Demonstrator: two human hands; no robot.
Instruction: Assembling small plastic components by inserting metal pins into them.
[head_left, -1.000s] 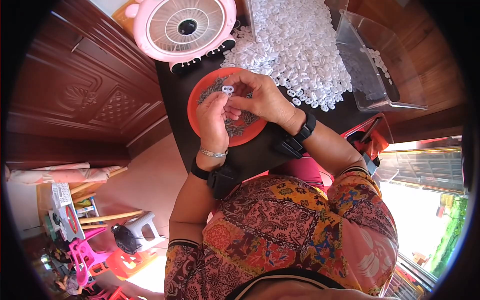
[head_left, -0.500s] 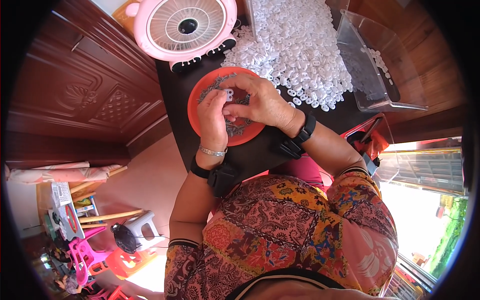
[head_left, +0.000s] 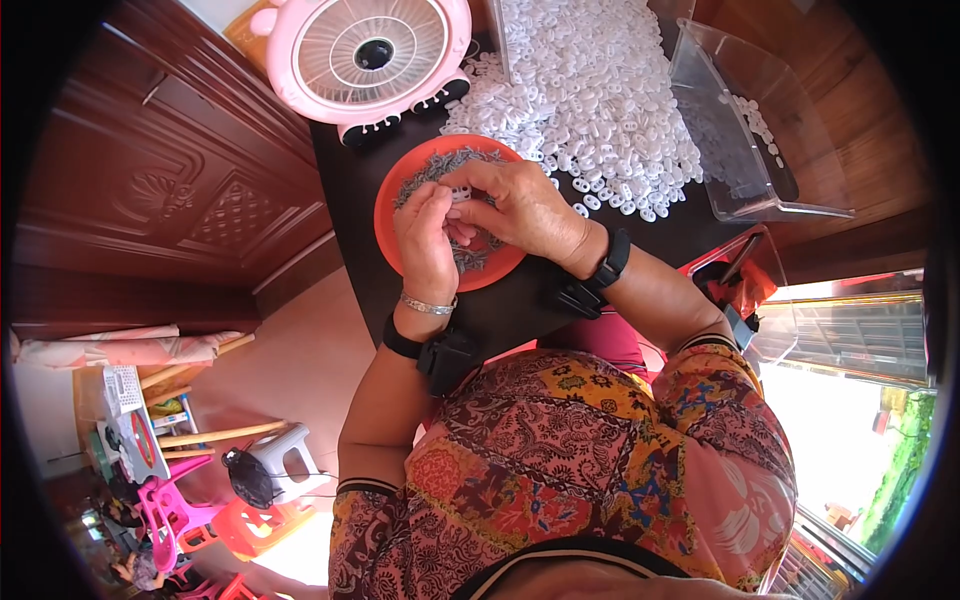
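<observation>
Above a round orange-red tray [head_left: 386,235] full of small grey pieces [head_left: 470,262] that look like screws, my two hands meet. Between the fingertips of my left hand [head_left: 428,240] is a small white oval piece with two holes [head_left: 461,194], partly covered by fingers. My right hand [head_left: 530,212] has its thumb and forefinger closed around the same white piece. Whether a grey piece is also pinched there is hidden by the fingers.
A big heap of similar white oval pieces [head_left: 600,100] spreads over the dark table [head_left: 350,200] behind the tray. At the far left stands a pink fan [head_left: 455,30]. A clear plastic bin [head_left: 735,170] lies at the right. Carved brown panelling [head_left: 170,170] borders the left side.
My right fingers have closed in on the white piece, which now shows less between my hands. The arms are nearly where they were.
</observation>
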